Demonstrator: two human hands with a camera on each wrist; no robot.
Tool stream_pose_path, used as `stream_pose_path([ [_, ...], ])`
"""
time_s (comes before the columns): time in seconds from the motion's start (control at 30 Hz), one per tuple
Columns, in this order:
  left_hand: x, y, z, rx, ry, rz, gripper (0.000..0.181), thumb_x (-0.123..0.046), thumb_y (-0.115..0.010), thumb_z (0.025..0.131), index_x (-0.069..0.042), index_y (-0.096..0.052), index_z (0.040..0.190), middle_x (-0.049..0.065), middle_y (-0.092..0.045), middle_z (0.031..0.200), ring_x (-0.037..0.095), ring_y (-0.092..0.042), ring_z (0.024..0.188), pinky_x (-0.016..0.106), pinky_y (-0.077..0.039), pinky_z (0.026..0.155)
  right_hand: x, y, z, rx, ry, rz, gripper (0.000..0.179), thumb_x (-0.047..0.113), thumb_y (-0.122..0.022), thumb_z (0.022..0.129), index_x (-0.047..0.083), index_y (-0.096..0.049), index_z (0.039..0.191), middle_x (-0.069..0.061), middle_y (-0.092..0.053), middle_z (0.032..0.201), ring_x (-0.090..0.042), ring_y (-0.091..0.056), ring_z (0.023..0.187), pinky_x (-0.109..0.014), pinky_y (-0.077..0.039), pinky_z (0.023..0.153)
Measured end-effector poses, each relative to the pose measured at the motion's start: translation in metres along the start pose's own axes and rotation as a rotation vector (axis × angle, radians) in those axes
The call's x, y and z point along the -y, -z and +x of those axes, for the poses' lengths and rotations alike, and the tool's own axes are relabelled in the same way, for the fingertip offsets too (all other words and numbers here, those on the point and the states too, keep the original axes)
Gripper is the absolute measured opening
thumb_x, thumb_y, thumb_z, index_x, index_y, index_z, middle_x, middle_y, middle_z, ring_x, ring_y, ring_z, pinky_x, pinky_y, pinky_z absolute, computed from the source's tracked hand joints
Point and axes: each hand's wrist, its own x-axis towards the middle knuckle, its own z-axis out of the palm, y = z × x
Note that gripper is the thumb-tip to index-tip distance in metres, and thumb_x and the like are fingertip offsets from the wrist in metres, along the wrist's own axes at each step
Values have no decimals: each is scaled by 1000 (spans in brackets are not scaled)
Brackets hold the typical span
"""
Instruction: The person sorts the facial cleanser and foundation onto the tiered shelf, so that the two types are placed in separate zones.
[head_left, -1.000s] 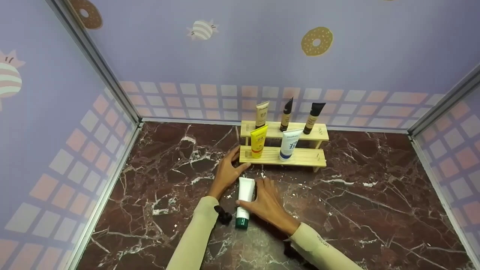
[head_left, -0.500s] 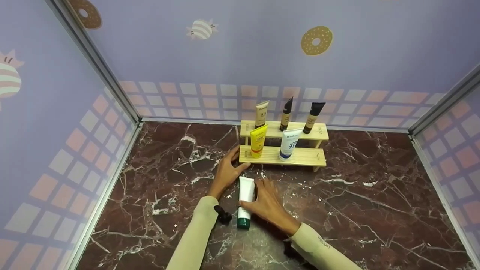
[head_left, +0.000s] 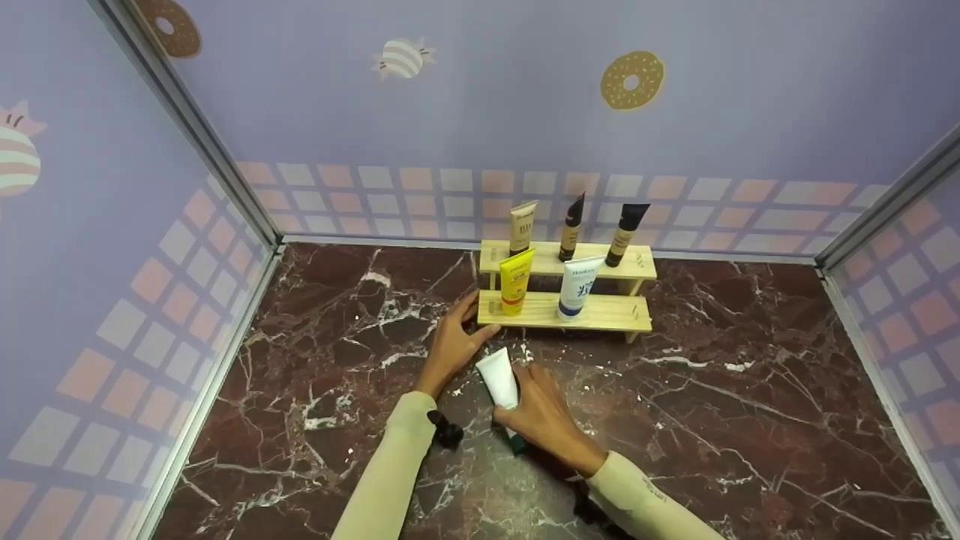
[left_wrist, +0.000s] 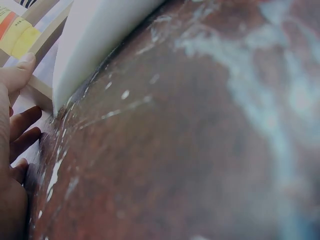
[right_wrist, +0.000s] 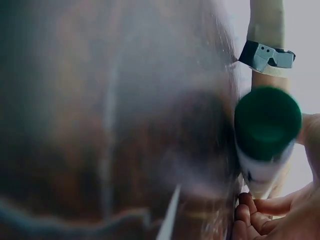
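My left hand (head_left: 454,341) holds the left end of a two-tier wooden display stand (head_left: 600,319); its thumb lies at the lower shelf's front edge, the other fingers at the side. In front of the stand, my right hand (head_left: 544,409) grips a white squeeze tube (head_left: 498,377) between thumb and fingers. The tube lies slanted low over the marble surface, its flat end pointing up-left. Its green cap (right_wrist: 267,122) faces the right wrist camera and is partly hidden by the hand in the head view. Print on the tube is unreadable.
A yellow tube (head_left: 514,285) and a white-and-blue tube (head_left: 579,289) stand on the lower shelf. Behind them, a beige tube (head_left: 523,225) and two black-topped tubes stand on the upper shelf. Patterned walls enclose the dark marble surface (head_left: 750,420).
The white tube has turned in my right hand: its cap end has swung to the right and now sits partly under the hand. My left hand has stayed at the stand.
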Motion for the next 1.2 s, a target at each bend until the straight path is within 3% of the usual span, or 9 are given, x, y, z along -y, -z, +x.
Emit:
stream_pose_path([
  [0.2,1,-1,1,-3,-16,-10,84,-29,-88,98,-2,-47,166,20,-65,152,37,-55,150,58,-30,132,-6,4,-3,0,27,23,58,20,-91,74,-3,-72,124,-15,-67,111,-34,-62,101,-54,-56,88],
  [0.4,1,0,1,0,-19,9,84,-30,-87,98,-3,-47,166,18,-67,150,43,-39,159,60,-21,134,-10,13,1,62,4,121,49,23,-94,79,3,-77,121,-9,-74,102,-23,-65,87,-43,-58,73],
  [0.57,-1,1,1,1,-27,-4,83,-28,-87,98,-2,-47,166,19,-65,152,37,-54,151,58,-27,132,-16,23,5,101,-11,205,40,13,-89,81,2,-79,117,-7,-77,91,-14,-63,69,-33,-56,59],
  [0.77,-2,0,1,-14,-27,30,83,-29,-88,97,-1,-48,165,19,-67,148,42,-46,156,58,-20,135,-23,34,2,103,-4,247,41,10,-89,81,-1,-78,118,-11,-79,97,-15,-67,75,-34,-60,66],
  [0.97,-1,-1,1,-2,-31,-1,83,-29,-88,98,-1,-48,165,21,-61,157,36,-61,144,57,-32,131,-31,45,-4,34,3,244,45,11,-92,80,-3,-77,120,-13,-80,105,-22,-71,88,-41,-61,78],
  [1.2,0,-1,0,-4,-1,-1,85,-32,-88,97,-5,-48,166,19,-62,156,35,-59,146,57,-31,131,-41,56,-6,-27,-9,268,48,7,-93,79,-7,-75,122,-18,-79,107,-27,-72,91,-48,-62,82],
])
